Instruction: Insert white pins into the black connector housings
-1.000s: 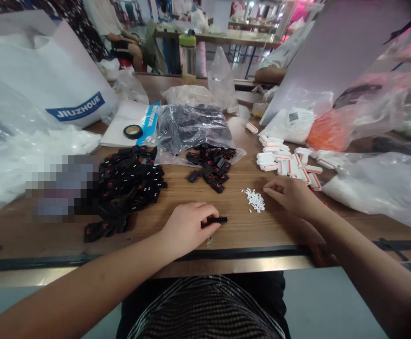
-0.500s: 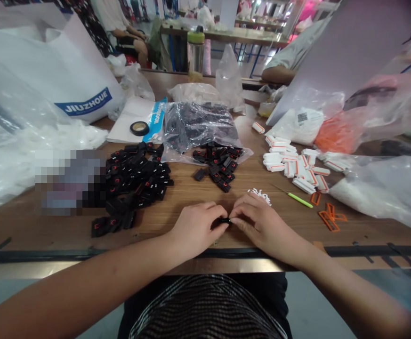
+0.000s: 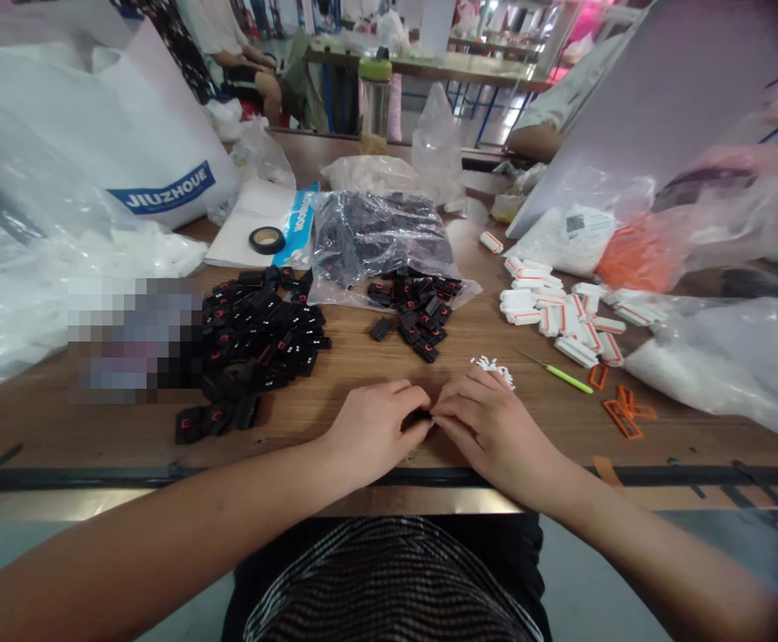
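Close to the table's front edge, my left hand (image 3: 376, 430) is closed around a small black plastic part (image 3: 415, 417), mostly hidden by the fingers. My right hand (image 3: 486, 423) meets it from the other side, its fingertips pinched together at the part's right end. What the right fingers pinch is too small to make out. Just beyond the right hand lies a little heap of tiny white pieces (image 3: 494, 367). Black plastic parts with red marks form a large pile (image 3: 265, 330) to the left and a smaller pile (image 3: 421, 316) ahead.
A clear bag of black parts (image 3: 381, 234) lies behind the smaller pile. To the right are white-and-orange pieces (image 3: 549, 303), a green-handled pick (image 3: 568, 378) and orange frames (image 3: 622, 415). Tape (image 3: 266, 239) rests on papers. A bottle (image 3: 373, 102) stands behind; people sit farther off.
My right fingers have closed in slightly toward the left hand, covering more of the black part. The left hand keeps its hold. The whole view has shifted a little.
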Tool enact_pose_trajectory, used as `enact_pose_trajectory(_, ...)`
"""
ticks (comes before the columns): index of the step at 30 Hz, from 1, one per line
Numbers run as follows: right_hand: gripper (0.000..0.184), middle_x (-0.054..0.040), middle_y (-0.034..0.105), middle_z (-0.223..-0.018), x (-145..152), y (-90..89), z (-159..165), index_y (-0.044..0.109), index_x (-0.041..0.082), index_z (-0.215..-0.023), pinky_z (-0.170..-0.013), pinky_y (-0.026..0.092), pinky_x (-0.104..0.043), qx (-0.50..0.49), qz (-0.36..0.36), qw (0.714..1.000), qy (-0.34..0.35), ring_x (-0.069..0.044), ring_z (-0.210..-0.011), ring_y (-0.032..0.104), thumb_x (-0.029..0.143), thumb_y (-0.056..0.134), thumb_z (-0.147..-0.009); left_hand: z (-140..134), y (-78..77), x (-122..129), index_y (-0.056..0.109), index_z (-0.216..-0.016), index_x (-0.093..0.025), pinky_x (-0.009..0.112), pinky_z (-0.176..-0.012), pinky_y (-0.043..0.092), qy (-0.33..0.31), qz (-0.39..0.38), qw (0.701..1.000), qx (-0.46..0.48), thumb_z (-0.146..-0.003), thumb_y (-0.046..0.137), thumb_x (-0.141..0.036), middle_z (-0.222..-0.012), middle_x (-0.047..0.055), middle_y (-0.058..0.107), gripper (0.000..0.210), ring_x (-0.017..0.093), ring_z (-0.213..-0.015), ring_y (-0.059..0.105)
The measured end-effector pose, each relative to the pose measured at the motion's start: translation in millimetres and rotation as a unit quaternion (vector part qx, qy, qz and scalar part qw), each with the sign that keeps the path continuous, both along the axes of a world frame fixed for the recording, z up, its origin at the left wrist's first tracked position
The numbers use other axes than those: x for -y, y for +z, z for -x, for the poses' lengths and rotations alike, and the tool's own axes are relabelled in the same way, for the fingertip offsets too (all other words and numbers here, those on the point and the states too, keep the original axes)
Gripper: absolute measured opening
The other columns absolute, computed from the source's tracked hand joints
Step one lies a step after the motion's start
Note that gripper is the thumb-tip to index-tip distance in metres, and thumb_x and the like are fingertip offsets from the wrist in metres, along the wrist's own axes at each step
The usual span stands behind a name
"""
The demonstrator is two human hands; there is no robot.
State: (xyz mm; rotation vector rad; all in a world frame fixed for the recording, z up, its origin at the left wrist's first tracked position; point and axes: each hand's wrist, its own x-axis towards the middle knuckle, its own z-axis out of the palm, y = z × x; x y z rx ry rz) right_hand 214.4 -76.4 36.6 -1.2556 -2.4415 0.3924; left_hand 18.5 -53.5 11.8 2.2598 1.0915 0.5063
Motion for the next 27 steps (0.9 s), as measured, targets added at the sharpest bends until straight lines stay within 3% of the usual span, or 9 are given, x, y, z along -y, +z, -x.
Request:
enact_pose_trajectory(8,0.019,-0.0054,0.07,-0.093,-0.1,-3.2,-6.9,0.072,0.02,-0.092,-0.087,0.046,-0.041,-0.071,0.027,0.997,0.006,-0.02,-0.091,0.058,0.02,0.053,-0.097,0.3,-1.1,0.1,0.067,-0.091,-0.02,0.027,-0.063,0.042,0.004,-0.006,1.0,0.012,-0.088,0.067,-0.024,-0.079,-0.001,0.063,0.005,0.014,-0.068,0.057)
enact_pose_trajectory(14,0.012,-0.0031,0.073,-0.092,0.6,-16.0,-11.3,0.073,0.025,-0.098,-0.087,0.048,-0.043,-0.132,0.009,0.991,-0.034,-0.02,-0.091,0.063,0.023,0.063,-0.092,1.0,-3.5,-0.5,0.067,-0.092,-0.02,0.027,-0.063,0.044,0.001,-0.011,1.0,0.029,-0.088,0.066,-0.024,-0.08,-0.001,0.064,0.006,0.014,-0.068,0.058)
enact_pose_trajectory(21,0.016,-0.0049,0.073,-0.102,4.0,-18.2,-12.4,0.073,0.025,-0.104,-0.09,0.045,-0.046,-0.074,-0.053,0.995,-0.037,-0.023,-0.098,0.062,0.025,0.063,-0.092,0.8,-4.1,-0.3,0.067,-0.091,-0.02,0.028,-0.064,0.045,0.002,-0.015,0.999,0.029,-0.089,0.065,-0.024,-0.081,0.0,0.065,0.006,0.014,-0.069,0.058)
enact_pose_trajectory(27,0.014,-0.0036,0.075,-0.101,10.9,-14.0,-6.8,0.074,0.024,-0.095,-0.089,0.041,-0.045,-0.005,-0.115,0.993,-0.011,-0.023,-0.098,0.061,0.02,0.061,-0.093,0.8,-1.6,0.0,0.067,-0.091,-0.02,0.027,-0.063,0.044,0.005,-0.002,1.0,0.025,-0.086,0.068,-0.02,-0.081,-0.001,0.065,0.005,0.014,-0.068,0.058)
